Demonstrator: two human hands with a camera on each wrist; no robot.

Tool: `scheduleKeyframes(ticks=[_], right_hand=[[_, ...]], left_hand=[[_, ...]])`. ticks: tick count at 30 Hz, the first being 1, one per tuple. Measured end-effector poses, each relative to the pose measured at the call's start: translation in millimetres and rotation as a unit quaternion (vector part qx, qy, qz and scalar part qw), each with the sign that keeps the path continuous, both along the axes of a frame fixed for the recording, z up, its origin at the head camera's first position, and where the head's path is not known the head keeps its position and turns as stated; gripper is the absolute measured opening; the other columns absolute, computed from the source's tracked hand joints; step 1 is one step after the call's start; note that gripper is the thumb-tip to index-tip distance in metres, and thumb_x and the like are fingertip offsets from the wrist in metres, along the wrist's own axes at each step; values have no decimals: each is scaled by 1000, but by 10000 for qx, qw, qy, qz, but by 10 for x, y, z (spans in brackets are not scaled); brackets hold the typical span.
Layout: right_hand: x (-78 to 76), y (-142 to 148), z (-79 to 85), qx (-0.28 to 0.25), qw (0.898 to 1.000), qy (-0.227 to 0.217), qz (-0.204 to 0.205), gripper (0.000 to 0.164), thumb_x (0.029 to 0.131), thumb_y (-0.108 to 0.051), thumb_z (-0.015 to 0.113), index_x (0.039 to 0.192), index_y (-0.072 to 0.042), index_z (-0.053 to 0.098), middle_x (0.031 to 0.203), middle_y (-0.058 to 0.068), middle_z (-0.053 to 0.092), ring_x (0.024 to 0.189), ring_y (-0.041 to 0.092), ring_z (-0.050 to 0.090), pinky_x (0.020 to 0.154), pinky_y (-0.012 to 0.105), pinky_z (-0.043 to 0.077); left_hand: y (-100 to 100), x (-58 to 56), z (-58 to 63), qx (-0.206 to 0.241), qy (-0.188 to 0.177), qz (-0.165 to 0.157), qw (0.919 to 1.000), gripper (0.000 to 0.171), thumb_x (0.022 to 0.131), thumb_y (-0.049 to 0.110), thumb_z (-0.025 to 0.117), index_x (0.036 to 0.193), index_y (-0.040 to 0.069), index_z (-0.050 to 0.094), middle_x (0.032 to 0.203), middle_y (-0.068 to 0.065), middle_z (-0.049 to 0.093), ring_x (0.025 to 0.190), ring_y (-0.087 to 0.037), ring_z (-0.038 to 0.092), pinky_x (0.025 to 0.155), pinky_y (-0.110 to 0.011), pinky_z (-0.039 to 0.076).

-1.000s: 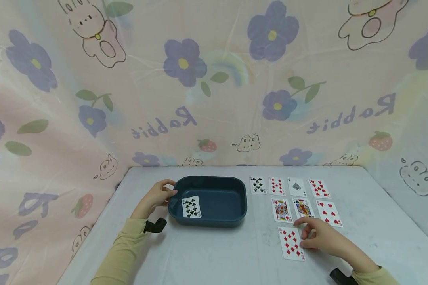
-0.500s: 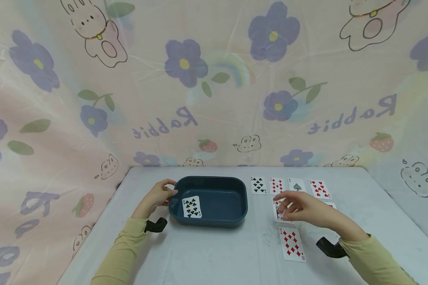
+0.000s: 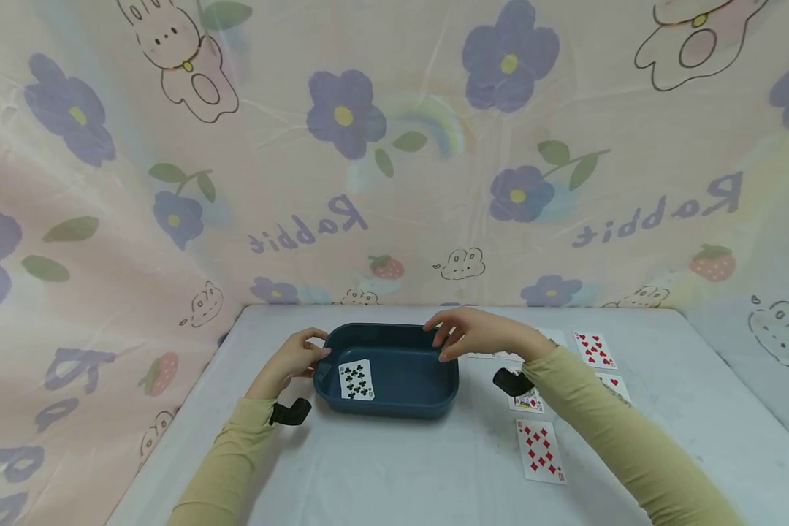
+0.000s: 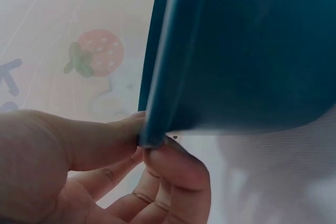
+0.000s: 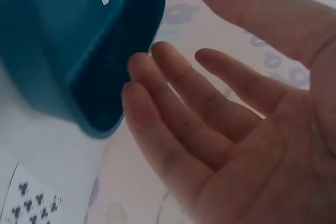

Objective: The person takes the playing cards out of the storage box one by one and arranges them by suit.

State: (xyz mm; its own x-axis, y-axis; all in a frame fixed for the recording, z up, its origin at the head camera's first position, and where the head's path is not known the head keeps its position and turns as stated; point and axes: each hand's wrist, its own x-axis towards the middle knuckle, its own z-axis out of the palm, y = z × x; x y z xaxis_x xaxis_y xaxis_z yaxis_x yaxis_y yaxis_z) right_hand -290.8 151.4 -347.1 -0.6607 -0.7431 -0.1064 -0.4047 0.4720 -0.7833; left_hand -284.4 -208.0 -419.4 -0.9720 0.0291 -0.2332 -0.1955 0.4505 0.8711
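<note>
A dark blue rectangular basin (image 3: 386,411) stands on the table, with a clubs playing card (image 3: 356,380) face up inside on the left. My left hand (image 3: 294,359) pinches the basin's left rim; in the left wrist view, thumb and index finger (image 4: 176,166) grip its edge. Over the basin's right rear corner is my right hand (image 3: 476,334), palm and fingers (image 5: 173,72) loosely bent. Nothing shows between thumb and fingers in the right wrist view. Whether the fingertips touch the rim, I cannot tell.
Right of the basin lie several playing cards, some hidden by the right arm. The ten of diamonds (image 3: 541,451) is nearest, a hearts card (image 3: 595,350) farther back, and a face card (image 3: 527,402) half covered. A patterned cloth (image 3: 394,183) hangs behind the table.
My right hand has moved left and away from me, from beside the ten of diamonds, across the other cards, to the basin's right rear corner. The left hand keeps its grip on the rim.
</note>
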Motion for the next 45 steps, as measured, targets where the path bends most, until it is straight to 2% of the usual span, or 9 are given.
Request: scheduleKeyframes(ticks=[3, 7, 10, 14, 17, 26, 36, 45], right_hand=[[-138, -175, -25, 159, 9997, -176, 59, 56, 85, -12, 74, 135, -4, 50, 115, 14, 61, 103, 25, 61, 81, 35, 51], [-286, -376, -137, 297, 9984, -445, 194, 57, 85, -14, 73, 136, -2, 49, 121, 15, 60, 109, 25, 58, 88, 34, 47], [-374, -511, -246, 172, 9959, -872, 144, 53, 89, -15, 69, 136, 0, 49, 123, 17, 60, 109, 24, 59, 91, 36, 47], [-469, -670, -382, -154, 9879, -1541, 33, 47, 94, -10, 61, 135, 7, 46, 126, 23, 56, 113, 34, 57, 93, 43, 45], [-511, -769, -466, -123, 9846, -1743, -30, 46, 95, -12, 59, 135, 8, 46, 126, 23, 56, 116, 36, 54, 94, 43, 45], [-554, -1005, -604, 75, 9841, -1687, -553, 41, 96, -16, 57, 132, 4, 52, 123, 17, 59, 113, 32, 57, 92, 41, 47], [-549, -1220, -692, 258, 9838, -1714, -456, 39, 97, -20, 57, 131, -1, 55, 125, 8, 56, 115, 29, 53, 92, 42, 46], [-450, -1329, -660, 567, 9893, -1331, -199, 38, 98, -18, 55, 131, -1, 55, 125, 8, 55, 113, 28, 53, 93, 42, 46]], left_hand=[[4, 1, 5, 12, -10, -15, 10000, 33, 95, 9, 60, 127, 5, 51, 101, -23, 60, 79, -31, 62, 58, -31, 49], [5, -1, -4, 27, -18, -24, 10000, 33, 95, 9, 60, 126, 5, 52, 102, -23, 60, 79, -31, 62, 58, -32, 49], [7, -2, -6, 22, 10, -20, 10000, 33, 94, 10, 61, 126, 5, 52, 101, -23, 60, 79, -31, 62, 58, -32, 50], [6, 5, 4, -6, 35, 1, 10000, 34, 94, 10, 61, 126, 5, 52, 101, -22, 60, 80, -31, 62, 59, -32, 50], [12, 11, 12, -37, 23, 25, 10000, 33, 94, 9, 61, 126, 4, 52, 101, -22, 60, 79, -31, 62, 58, -32, 49], [20, 6, 15, -50, 24, -2, 10000, 34, 95, 9, 60, 128, 5, 51, 101, -22, 60, 79, -31, 63, 58, -32, 50], [10, 2, 8, -31, 34, -16, 10000, 34, 95, 10, 60, 127, 5, 51, 101, -22, 60, 80, -31, 63, 58, -31, 50], [8, 1, 10, -70, 28, -41, 10000, 33, 95, 10, 59, 127, 5, 51, 102, -23, 59, 78, -29, 61, 58, -32, 50]])
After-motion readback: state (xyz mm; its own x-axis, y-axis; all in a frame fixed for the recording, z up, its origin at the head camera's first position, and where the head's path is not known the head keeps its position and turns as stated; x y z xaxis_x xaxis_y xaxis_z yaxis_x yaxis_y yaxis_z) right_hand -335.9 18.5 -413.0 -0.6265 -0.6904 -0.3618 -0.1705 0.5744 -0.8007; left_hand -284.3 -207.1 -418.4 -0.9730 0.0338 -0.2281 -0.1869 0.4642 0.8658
